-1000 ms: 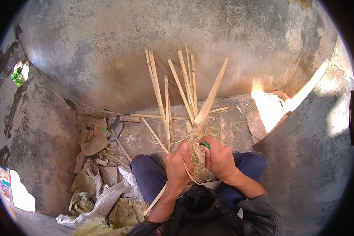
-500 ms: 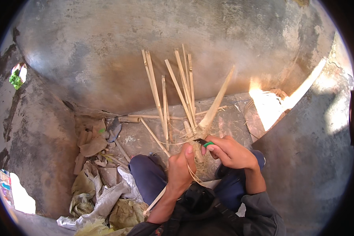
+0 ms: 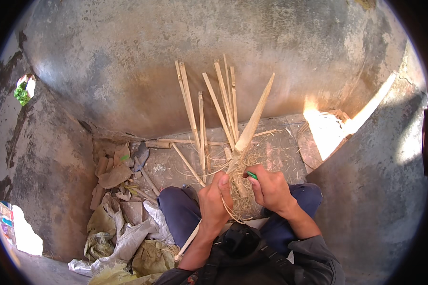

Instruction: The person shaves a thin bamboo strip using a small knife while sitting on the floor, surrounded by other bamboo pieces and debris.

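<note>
hands [image 3: 272, 191], green tool [image 3: 252, 175] gripped, pointed wood [image 3: 255, 119]

A stained grey back wall [image 3: 152, 33] rose behind, a small hole [image 3: 30, 86] at left showed greenery [image 3: 21, 95], broken brown pieces [image 3: 114, 176] lay heaped at left, crumpled white and olive sacks [image 3: 152, 258] sprawled nearer, sunlight [image 3: 405, 145] brightened part of the right wall [image 3: 366, 218].

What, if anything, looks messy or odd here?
Thin pale shavings lie strewn across the floor near the right hand, looking like a spill. At left, sacks lie crumpled in a messy heap.
</note>
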`<move>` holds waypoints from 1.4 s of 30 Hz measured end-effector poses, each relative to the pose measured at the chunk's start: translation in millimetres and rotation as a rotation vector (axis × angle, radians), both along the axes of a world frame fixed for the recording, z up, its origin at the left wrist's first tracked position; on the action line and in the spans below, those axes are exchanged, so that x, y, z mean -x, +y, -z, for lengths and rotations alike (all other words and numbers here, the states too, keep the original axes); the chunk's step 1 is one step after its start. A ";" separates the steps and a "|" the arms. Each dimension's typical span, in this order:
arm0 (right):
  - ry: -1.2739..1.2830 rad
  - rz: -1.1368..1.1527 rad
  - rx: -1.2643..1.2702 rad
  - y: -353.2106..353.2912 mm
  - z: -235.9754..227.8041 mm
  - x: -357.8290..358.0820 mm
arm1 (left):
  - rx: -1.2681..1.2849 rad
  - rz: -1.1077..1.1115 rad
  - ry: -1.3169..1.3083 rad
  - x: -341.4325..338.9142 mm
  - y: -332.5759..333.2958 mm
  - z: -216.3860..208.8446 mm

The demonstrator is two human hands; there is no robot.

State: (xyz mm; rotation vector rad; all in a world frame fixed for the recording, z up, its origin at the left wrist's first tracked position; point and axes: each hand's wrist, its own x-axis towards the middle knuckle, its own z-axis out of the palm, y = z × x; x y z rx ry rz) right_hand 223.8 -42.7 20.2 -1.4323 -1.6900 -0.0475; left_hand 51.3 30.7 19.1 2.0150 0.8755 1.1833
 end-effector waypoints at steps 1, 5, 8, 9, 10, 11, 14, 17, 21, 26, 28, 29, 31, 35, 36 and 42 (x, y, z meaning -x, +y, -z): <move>-0.016 0.011 0.006 -0.3 0.3 1.2 | -0.014 0.000 0.001 -0.3 0.2 0.2; -0.059 0.084 0.071 -2.9 -6.8 7.5 | -0.034 -0.012 0.019 -1.1 1.3 2.7; -0.069 0.138 0.113 -5.6 -12.3 13.9 | -0.060 -0.030 0.036 -2.2 3.4 6.4; -0.074 0.164 0.130 -6.8 -15.6 16.5 | -0.068 -0.040 0.040 -3.6 4.3 8.4; -0.079 0.189 0.148 -8.3 -19.6 19.2 | -0.076 -0.051 0.044 -4.8 5.0 10.1; -0.084 0.217 0.165 -9.8 -23.0 21.4 | -0.083 -0.055 0.054 -6.0 5.5 11.4; -0.112 0.279 0.233 -14.8 -28.3 27.3 | -0.097 -0.068 0.068 -8.7 5.6 13.5; -0.201 0.323 0.291 -17.2 -31.1 31.4 | -0.092 -0.071 0.058 -11.4 5.3 14.5; -0.193 0.290 0.297 -12.2 -30.1 27.4 | -0.066 -0.064 0.071 -11.1 6.3 16.4; 0.006 -0.029 0.060 19.6 2.5 0.1 | 0.156 0.058 0.006 0.9 5.8 -6.3; 0.021 -0.110 0.009 24.1 13.4 -7.5 | 0.358 0.151 -0.034 7.0 6.8 -9.5; 0.033 -0.144 -0.009 23.7 17.1 -9.0 | 0.422 0.204 -0.022 11.2 7.2 -13.8; 0.020 -0.154 -0.100 24.1 22.1 -9.9 | 0.548 0.313 0.002 18.8 10.2 -22.1; 0.010 -0.127 -0.146 24.2 23.7 -7.6 | 0.746 0.448 -0.129 22.8 20.7 -19.7; -0.001 -0.128 -0.146 24.3 22.6 -7.2 | 0.775 0.463 -0.148 23.0 21.4 -23.5; -0.069 -0.079 -0.093 22.7 11.0 -2.0 | 0.833 0.493 -0.139 23.6 21.0 -28.0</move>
